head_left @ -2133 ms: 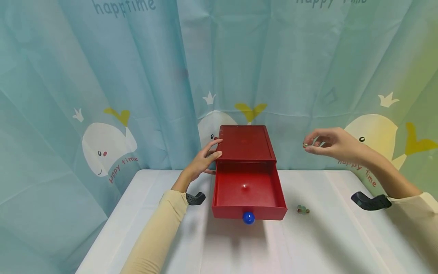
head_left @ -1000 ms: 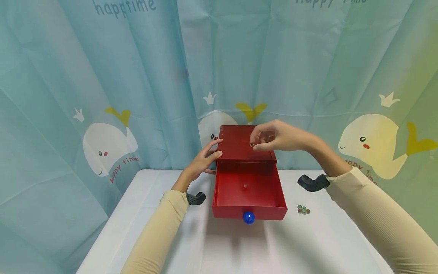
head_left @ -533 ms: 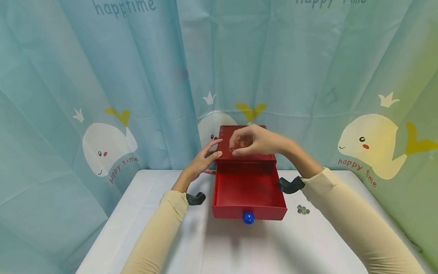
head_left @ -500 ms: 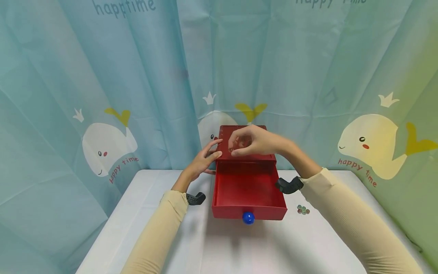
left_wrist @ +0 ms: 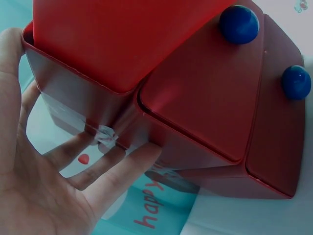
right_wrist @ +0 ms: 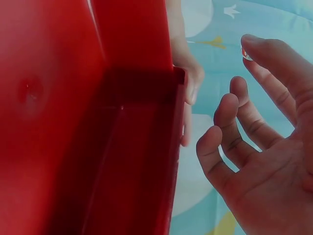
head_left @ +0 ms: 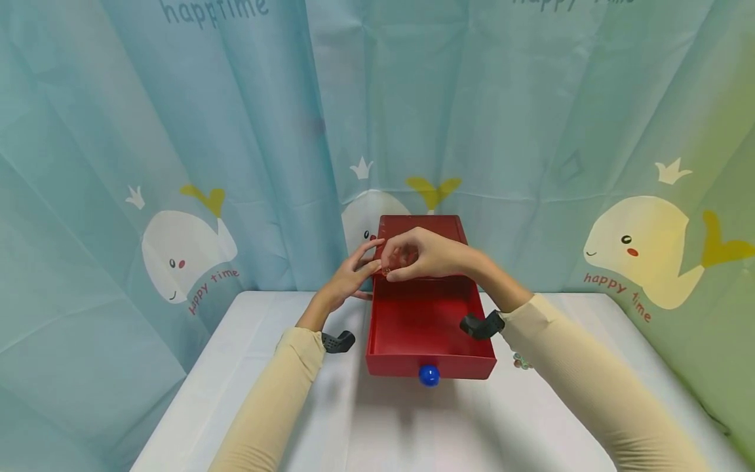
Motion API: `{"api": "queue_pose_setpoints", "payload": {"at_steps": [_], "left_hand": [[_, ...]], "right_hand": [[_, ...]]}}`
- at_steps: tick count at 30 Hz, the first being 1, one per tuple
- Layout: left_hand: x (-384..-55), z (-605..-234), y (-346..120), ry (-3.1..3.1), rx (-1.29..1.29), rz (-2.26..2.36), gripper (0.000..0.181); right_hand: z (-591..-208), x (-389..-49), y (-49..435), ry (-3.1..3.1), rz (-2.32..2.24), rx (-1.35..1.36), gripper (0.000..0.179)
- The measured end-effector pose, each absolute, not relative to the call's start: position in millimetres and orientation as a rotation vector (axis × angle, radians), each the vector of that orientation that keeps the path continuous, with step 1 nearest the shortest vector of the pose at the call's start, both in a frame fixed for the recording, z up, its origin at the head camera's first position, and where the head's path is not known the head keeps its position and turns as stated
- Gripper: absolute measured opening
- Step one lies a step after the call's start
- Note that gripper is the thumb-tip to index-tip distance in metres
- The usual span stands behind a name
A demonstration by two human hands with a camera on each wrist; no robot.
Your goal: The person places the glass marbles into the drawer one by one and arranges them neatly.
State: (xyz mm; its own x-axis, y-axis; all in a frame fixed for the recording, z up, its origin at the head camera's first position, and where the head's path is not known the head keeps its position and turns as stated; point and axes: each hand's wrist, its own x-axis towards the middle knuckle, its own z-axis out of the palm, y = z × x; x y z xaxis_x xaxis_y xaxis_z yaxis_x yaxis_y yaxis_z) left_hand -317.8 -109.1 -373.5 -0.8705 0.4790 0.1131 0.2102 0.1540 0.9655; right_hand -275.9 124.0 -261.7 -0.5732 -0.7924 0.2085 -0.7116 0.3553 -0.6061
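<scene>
A red drawer cabinet (head_left: 448, 229) stands mid-table in the head view, its top drawer (head_left: 430, 367) pulled out and showing a bare red floor. My left hand (head_left: 345, 282) lies against the cabinet's left side, fingers spread and fairly straight; the left wrist view shows those fingers (left_wrist: 122, 171) along the wall. Over the cabinet's front top edge, my right hand (head_left: 427, 252) pinches a small glass marble (right_wrist: 246, 53) between thumb and forefinger, the other fingers loosely bent. In the head view the marble is close beside the left fingertips.
Several more marbles (head_left: 522, 361) lie on the white table right of the drawer, partly behind my right sleeve. Lower drawers with blue knobs (left_wrist: 296, 82) are closed. A pale blue whale-print curtain (head_left: 265, 144) hangs behind the table.
My right hand has carried the marble from the right, across the cabinet's top, to its left front edge, lowering slightly at the end. The left hand and drawer have stayed put.
</scene>
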Motion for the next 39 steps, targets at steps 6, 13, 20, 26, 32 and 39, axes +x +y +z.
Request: {"api": "queue_pose_setpoints", "payload": {"at_steps": [6,13,20,26,32,39], "left_hand": [[-317.1,-373.1,-108.7,2.216,0.674,1.784,0.062],[-316.6,-372.2,-108.5,2.221,0.676,1.779,0.063],[-316.2,-371.6,-108.5,2.219,0.679,1.778,0.062],[-316.0,-371.9,-108.9,2.215,0.68,1.779,0.061],[-314.9,-371.3,-108.7,2.209,0.674,1.782,0.067],[-314.6,-370.4,-108.1,2.2,0.668,1.788,0.067]], "right_hand": [[-264.1,-276.0,123.7,2.487,-1.01,-1.374,0.014],[-266.3,-278.1,124.0,2.481,-1.001,-1.395,0.012],[-269.1,-280.4,124.8,2.479,-1.004,-1.389,0.011],[-270.3,-280.9,124.9,2.472,-1.005,-1.383,0.013],[-270.8,-279.8,125.7,2.477,-1.011,-1.38,0.022],[-271.0,-279.7,126.4,2.495,-1.003,-1.371,0.024]]}}
